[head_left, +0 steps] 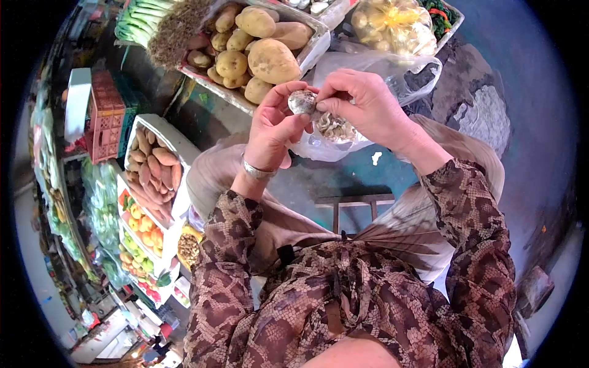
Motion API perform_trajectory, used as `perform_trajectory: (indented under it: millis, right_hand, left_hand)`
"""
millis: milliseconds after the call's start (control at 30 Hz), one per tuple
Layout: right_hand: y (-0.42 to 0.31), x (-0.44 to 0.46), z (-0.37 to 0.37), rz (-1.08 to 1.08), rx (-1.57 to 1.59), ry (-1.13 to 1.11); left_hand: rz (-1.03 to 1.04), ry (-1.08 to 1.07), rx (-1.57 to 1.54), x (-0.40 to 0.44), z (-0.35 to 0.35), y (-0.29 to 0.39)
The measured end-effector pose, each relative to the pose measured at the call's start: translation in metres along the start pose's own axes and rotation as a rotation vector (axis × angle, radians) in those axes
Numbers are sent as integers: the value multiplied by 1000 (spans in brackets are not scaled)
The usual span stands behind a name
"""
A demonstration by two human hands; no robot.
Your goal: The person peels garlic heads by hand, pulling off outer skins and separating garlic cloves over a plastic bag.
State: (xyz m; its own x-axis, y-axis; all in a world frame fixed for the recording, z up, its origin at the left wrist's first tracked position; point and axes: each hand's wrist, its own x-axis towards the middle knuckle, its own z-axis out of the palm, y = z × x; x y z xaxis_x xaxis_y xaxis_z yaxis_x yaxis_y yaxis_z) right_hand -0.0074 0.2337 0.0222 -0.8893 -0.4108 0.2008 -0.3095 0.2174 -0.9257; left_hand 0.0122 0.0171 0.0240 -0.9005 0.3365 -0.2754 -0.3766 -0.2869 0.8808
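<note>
Between the thumb and fingers of my left hand (277,126) is a small, round, whitish vegetable (302,102) with brown patches. I cannot tell whether it is a mushroom or a garlic bulb. My right hand (363,104) is pinched closed at its right edge; what the fingertips grip is hidden. Just below the hands, an open clear plastic bag (325,151) holds a heap of curled, off-white and brownish scraps (335,127). The bag sits in front of my parted knees.
A box of potatoes (273,61) stands ahead, with green onions (144,21) beyond its left end. A tied bag of round pale produce (392,27) is at the upper right. Sweet potatoes (153,168) and crates (105,116) line the left. A white scrap (376,158) lies on the floor.
</note>
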Motion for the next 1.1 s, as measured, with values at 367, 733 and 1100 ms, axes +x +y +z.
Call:
perform_trajectory:
  millis: [367,733,1100]
  right_hand:
    - [-5,7,-19,327,686,-74]
    - [-2,0,-1,-12,-21,89]
    - [0,-2,-3,-1,-190,8]
  left_hand:
    - [98,31,130,2,1,3]
    - [59,-41,105,0,4,-2]
    - [-10,-63,131,-2,5,-5]
